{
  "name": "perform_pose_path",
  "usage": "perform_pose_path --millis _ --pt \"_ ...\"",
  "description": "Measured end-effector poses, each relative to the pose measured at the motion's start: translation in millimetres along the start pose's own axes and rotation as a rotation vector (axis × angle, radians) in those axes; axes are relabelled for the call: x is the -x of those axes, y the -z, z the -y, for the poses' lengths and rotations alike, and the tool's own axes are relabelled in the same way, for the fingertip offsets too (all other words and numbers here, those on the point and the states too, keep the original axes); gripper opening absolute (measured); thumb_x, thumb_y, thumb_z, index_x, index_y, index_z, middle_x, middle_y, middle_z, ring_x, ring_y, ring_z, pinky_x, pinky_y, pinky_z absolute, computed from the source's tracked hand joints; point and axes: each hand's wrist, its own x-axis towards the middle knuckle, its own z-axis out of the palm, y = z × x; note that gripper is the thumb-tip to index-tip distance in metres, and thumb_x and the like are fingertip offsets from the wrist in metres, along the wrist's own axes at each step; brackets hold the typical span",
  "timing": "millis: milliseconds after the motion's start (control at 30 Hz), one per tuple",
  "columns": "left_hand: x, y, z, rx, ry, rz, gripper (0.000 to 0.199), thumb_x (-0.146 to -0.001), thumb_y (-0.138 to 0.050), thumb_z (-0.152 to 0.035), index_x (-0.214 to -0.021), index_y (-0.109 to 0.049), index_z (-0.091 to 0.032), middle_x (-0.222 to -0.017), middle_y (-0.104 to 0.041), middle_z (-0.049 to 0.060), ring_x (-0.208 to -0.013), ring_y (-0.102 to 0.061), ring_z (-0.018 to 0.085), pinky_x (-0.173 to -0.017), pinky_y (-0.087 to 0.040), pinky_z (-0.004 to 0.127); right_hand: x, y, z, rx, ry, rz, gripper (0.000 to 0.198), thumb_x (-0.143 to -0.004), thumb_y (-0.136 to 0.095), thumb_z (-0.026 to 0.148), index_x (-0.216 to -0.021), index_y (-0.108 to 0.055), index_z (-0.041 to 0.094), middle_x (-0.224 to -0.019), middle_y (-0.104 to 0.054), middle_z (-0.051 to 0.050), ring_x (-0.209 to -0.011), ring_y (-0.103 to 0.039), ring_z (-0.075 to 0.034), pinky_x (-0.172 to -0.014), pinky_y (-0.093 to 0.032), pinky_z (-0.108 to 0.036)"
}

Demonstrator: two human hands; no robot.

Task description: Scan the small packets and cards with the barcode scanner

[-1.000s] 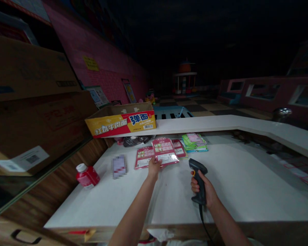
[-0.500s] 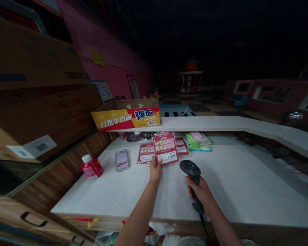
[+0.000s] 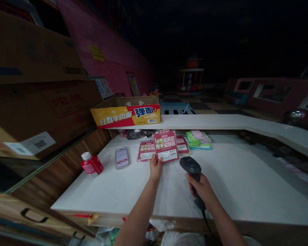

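Pink packet up, scanner alongside.
Left hand pinching pink packet upright above white counter; just right, right hand clamped on scanner, head aimed toward packet's lower barcode edge.

Bare white counter rightward; red bottle and packets beyond.
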Motion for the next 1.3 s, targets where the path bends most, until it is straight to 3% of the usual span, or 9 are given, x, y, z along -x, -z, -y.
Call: perform_pose_path --millis 167,367,567,700,967,1167,1300 --pt "-0.8 -0.7 4.7 0.081 0.002 0.009 0.026 -0.084 -0.058 -0.038 -0.100 -0.057 -0.019 -0.111 -0.071 0.010 -0.105 -0.066 0.022 -0.096 -0.050 0.036 -4.9 6.6 -4.1 -0.116 -0.050 0.021 0.045 -0.063 -0.079 0.057 -0.075 -0.057 0.020 -0.046 -0.055 0.004 -0.035 -0.049 -0.012 -0.032 -0.035 -0.022" --pt "-1.6 0.0 10.0 0.132 -0.031 0.029 0.028 -0.082 -0.058 -0.039 -0.101 -0.056 -0.019 -0.112 -0.070 0.010 -0.106 -0.065 0.022 -0.099 -0.049 0.038 -28.4 33.5 -18.4 -0.366 -0.185 0.026 0.045 -0.067 -0.081 0.050 -0.091 -0.062 0.017 -0.051 -0.057 0.003 -0.038 -0.049 -0.010 -0.035 -0.037 -0.020" --pt "-1.4 -0.3 10.7 0.078 -0.018 0.020 0.028 -0.080 -0.063 -0.039 -0.099 -0.059 -0.019 -0.108 -0.071 0.010 -0.105 -0.065 0.024 -0.097 -0.050 0.038 -46.6 58.8 -40.3 -0.732 -0.246 0.216 0.038 -0.071 -0.080 0.044 -0.092 -0.062 0.018 -0.056 -0.051 0.004 -0.042 -0.044 -0.008 -0.037 -0.036 -0.017" --pt "-3.2 4.4 13.5 0.071 -0.002 0.008 0.028 -0.081 -0.061 -0.035 -0.104 -0.057 -0.018 -0.108 -0.070 0.010 -0.102 -0.066 0.023 -0.095 -0.051 0.037 -49.3 66.5 -45.7 -0.880 -0.232 0.263 0.033 -0.073 -0.080 0.039 -0.091 -0.062 0.018 -0.056 -0.047 0.006 -0.042 -0.040 -0.006 -0.037 -0.034 -0.016" --pt "-37.4 53.8 0.6 -0.333 0.083 -0.308 0.033 -0.083 -0.051 -0.018 -0.115 -0.057 -0.016 -0.112 -0.068 0.010 -0.104 -0.065 0.023 -0.091 -0.052 0.033 -43.3 65.8 -40.1 -0.982 -0.269 0.249 0.028 -0.076 -0.079 0.034 -0.090 -0.063 0.016 -0.057 -0.048 0.005 -0.044 -0.039 -0.005 -0.038 -0.035 -0.014" --pt "-57.7 76.2 -22.6 -0.684 0.266 -0.255 0.032 -0.088 -0.049 -0.015 -0.118 -0.061 -0.012 -0.112 -0.069 0.016 -0.103 -0.066 0.026 -0.087 -0.049 0.033 -42.9 65.7 -40.5 -0.992 -0.257 0.247 0.028 -0.076 -0.079 0.034 -0.091 -0.062 0.018 -0.058 -0.047 0.006 -0.044 -0.038 -0.006 -0.038 -0.037 -0.015" --pt "-45.7 74.8 -35.0 -1.085 0.213 -0.258 0.035 -0.089 -0.050 -0.021 -0.121 -0.062 -0.011 -0.115 -0.064 0.022 -0.111 -0.059 0.034 -0.090 -0.046 0.041 -43.2 66.4 -39.5 -0.986 -0.263 0.242 0.029 -0.075 -0.079 0.034 -0.091 -0.062 0.017 -0.058 -0.047 0.006 -0.043 -0.039 -0.006 -0.037 -0.037 -0.015"
